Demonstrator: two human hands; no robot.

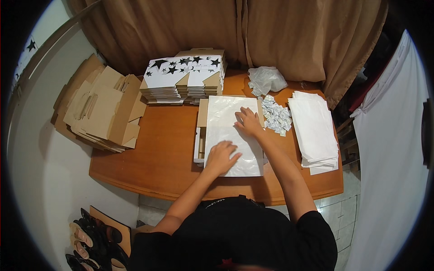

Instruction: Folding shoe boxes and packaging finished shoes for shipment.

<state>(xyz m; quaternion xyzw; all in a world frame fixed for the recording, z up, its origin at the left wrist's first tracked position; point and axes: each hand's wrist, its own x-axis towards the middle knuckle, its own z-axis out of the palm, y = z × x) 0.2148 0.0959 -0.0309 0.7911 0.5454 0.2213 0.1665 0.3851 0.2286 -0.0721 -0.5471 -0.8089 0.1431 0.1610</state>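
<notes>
A large sheet of thin white paper (226, 117) lies across the top of a cardboard box (199, 147), whose brown and white edges show at the sheet's left. My left hand (221, 158) rests on the lower left part of the sheet, fingers stretched out. Farther up, near the sheet's right edge, my right hand (248, 121) presses on the paper with its fingers spread. Neither hand grips anything. What lies under the paper is hidden.
Small white packets (276, 115) lie in a heap right of the box, below a clear plastic bag (266, 80). White paper sheets (313, 128) are stacked at the right. Star-printed flat boxes (165, 74) and brown cardboard (95, 106) stand at the left. Shoes (97, 239) sit lower left.
</notes>
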